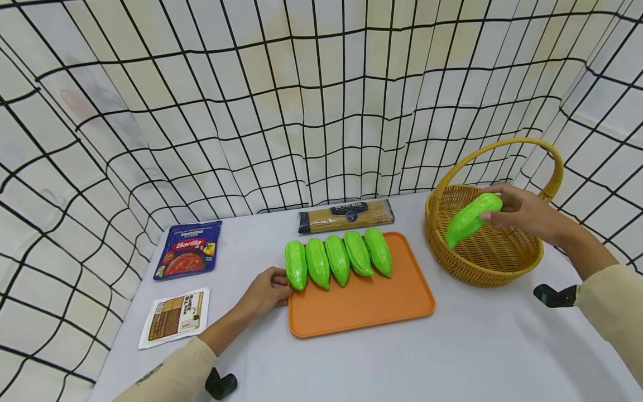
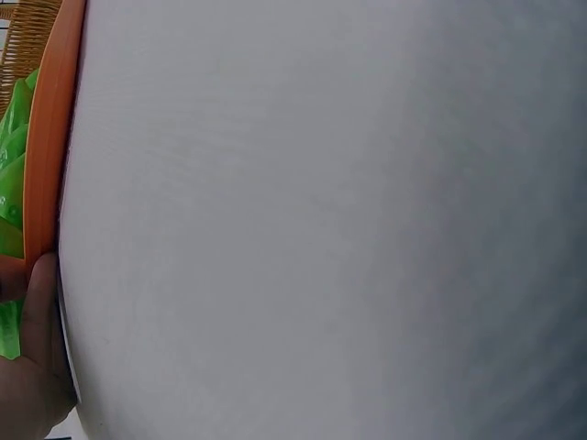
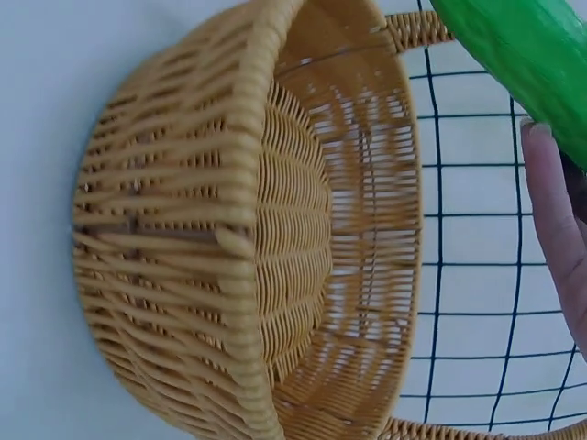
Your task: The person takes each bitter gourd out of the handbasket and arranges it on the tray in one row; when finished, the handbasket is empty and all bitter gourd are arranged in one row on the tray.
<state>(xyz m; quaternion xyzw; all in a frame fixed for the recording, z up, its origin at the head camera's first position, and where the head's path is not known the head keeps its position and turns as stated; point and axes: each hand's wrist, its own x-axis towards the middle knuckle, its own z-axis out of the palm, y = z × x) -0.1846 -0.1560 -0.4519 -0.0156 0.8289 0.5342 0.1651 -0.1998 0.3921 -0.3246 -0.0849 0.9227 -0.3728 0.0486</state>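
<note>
My right hand (image 1: 522, 212) holds a bright green bitter melon (image 1: 472, 219) between thumb and fingers, above the wicker basket (image 1: 434, 245). In the right wrist view, the melon (image 3: 532, 64) is partly cut off by the frame, and the basket's inside (image 3: 293, 229) shows bare weave. On the orange tray (image 1: 361, 307), several more bitter melons (image 1: 337, 259) lie side by side along the far edge. My left hand (image 1: 266, 293) is at the tray's left edge, beside the leftmost melon. Its thumb and a finger pinch the tray's rim (image 2: 50, 137) in the left wrist view.
A pack of spaghetti (image 1: 346, 216) lies behind the tray. On the left are a blue Barilla pouch (image 1: 188, 249) and a white-and-brown food packet (image 1: 174, 318). The basket's tall handle (image 1: 502, 146) arches over it. Black netting (image 1: 321, 111) surrounds the white table's back and sides.
</note>
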